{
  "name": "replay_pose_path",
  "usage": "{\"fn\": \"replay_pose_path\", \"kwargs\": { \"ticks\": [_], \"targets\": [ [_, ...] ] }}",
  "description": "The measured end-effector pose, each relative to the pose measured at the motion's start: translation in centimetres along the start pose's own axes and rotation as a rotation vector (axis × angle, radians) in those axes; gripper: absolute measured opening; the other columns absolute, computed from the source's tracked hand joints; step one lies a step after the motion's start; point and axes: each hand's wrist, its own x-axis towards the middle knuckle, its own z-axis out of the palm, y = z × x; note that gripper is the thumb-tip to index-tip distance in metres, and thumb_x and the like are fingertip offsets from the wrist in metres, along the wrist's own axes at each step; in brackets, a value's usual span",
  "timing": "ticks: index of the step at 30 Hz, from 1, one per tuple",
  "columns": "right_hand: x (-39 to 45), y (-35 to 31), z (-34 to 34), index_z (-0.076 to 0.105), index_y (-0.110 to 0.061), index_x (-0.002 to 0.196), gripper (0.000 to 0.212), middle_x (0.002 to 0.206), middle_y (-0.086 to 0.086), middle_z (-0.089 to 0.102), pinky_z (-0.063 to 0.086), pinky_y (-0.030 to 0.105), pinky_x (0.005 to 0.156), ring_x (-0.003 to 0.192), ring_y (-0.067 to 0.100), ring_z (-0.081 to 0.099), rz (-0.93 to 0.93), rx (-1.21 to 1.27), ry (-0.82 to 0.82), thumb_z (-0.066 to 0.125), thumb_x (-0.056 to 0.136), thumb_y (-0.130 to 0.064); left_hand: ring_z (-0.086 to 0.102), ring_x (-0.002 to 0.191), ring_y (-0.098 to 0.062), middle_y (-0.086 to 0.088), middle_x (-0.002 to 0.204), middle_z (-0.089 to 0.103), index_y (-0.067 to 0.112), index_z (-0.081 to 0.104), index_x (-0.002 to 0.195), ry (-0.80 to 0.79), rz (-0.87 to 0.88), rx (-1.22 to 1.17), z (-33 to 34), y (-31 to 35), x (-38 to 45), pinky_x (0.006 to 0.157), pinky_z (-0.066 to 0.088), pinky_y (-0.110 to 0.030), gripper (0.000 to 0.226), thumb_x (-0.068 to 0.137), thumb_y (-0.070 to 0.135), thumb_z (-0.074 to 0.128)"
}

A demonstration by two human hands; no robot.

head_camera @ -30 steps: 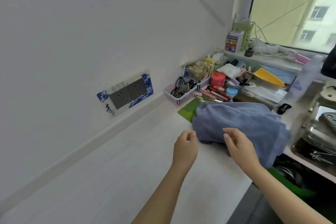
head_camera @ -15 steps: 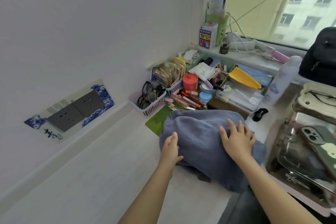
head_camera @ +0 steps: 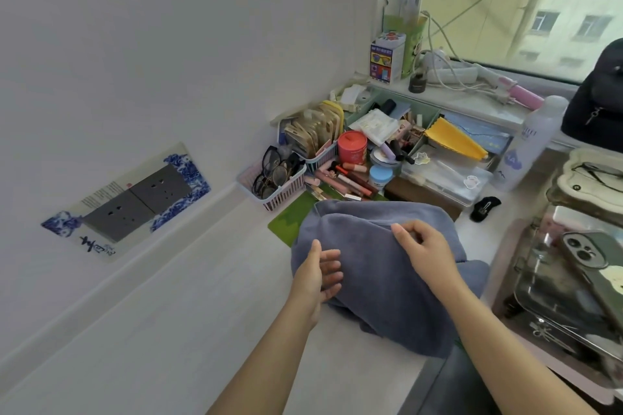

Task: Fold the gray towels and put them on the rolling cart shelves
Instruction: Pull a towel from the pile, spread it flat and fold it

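One gray towel [head_camera: 377,266], two hands touching.

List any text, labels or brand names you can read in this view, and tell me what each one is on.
Nothing reads cleanly.
Wall sticker round the sockets: large dark brush characters and small print, both too blurred.
Small colourful box on the sill: printed panels, text too small.
White spray bottle: dark lettering near the top and a blue emblem lower down, blurred.
Red jar: faint print, unreadable.
Gray towel: no label visible.
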Motion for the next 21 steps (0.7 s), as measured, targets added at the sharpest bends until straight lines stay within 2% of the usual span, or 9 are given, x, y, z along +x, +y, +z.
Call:
{"fn": "replay_pose_path", "kwargs": {
  "ticks": [2, 7, 10, 13, 17, 21],
  "targets": [
    [-1.0, -1.8, 0.8, 0.066, -0.017, 0.087, 0.019, 0.081, 0.003, 0.067, 0.047, 0.024, 0.069, 0.080, 0.018, 0.062, 0.055, 0.217, -0.102, 0.055, 0.093, -0.032, 0.063, 0.082, -0.020, -0.007, 0.090, 0.067, 0.013, 0.069, 0.096, -0.044, -0.010, -0.039, -0.2, 0.2, -1.0, 0.072, 0.053, -0.031, 0.053, 0.097, 0.053, 0.035],
    [-4.4, -5.9, 4.7, 0.061, -0.013, 0.084, 0.013, 0.080, 0.005, 0.063, 0.049, 0.032, 0.067, 0.073, 0.020, 0.059, 0.239, 0.664, -0.345, 0.055, 0.093, -0.020, 0.067, 0.080, -0.019, -0.006, 0.084, 0.072, 0.010, 0.069, 0.099, -0.182, 0.055, -0.142, -1.8, 1.0, -3.8, 0.073, 0.052, -0.032, 0.054, 0.093, 0.056, 0.041],
    [-6.5, -7.8, 7.4, 0.062, -0.011, 0.088, 0.015, 0.091, 0.011, 0.064, 0.048, 0.035, 0.075, 0.086, 0.022, 0.060, 0.364, 0.749, -0.419, 0.056, 0.093, -0.024, 0.068, 0.082, -0.017, -0.003, 0.085, 0.074, 0.014, 0.068, 0.099, -0.177, 0.074, -0.187, -4.6, 1.4, -5.8, 0.079, 0.052, -0.034, 0.043, 0.094, 0.050, 0.046],
    [-9.0, -9.2, 9.7, 0.063, -0.008, 0.092, 0.018, 0.101, 0.017, 0.066, 0.050, 0.041, 0.080, 0.098, 0.029, 0.062, 0.472, 0.808, -0.484, 0.062, 0.089, -0.025, 0.065, 0.096, -0.020, -0.003, 0.097, 0.072, 0.019, 0.067, 0.102, -0.117, 0.069, -0.219, -8.2, 1.0, -7.7, 0.086, 0.052, -0.039, 0.031, 0.093, 0.044, 0.052],
    [-11.9, -10.2, 13.1, 0.065, 0.002, 0.109, 0.035, 0.103, 0.019, 0.069, 0.050, 0.042, 0.091, 0.100, 0.030, 0.065, 0.457, 0.849, -0.628, 0.064, 0.086, -0.024, 0.064, 0.090, -0.017, 0.000, 0.089, 0.072, 0.019, 0.069, 0.098, -0.073, 0.077, -0.336, -13.2, 0.1, -10.2, 0.078, 0.051, -0.034, 0.021, 0.089, 0.036, 0.061],
    [-15.9, -11.9, 16.9, 0.063, 0.005, 0.110, 0.038, 0.101, 0.021, 0.065, 0.050, 0.038, 0.085, 0.094, 0.029, 0.063, 0.382, 0.837, -0.777, 0.062, 0.084, -0.022, 0.064, 0.086, -0.014, 0.001, 0.087, 0.071, 0.019, 0.070, 0.093, -0.047, 0.144, -0.378, -18.8, -1.1, -13.5, 0.075, 0.050, -0.030, 0.018, 0.087, 0.035, 0.064]
  ]
}}
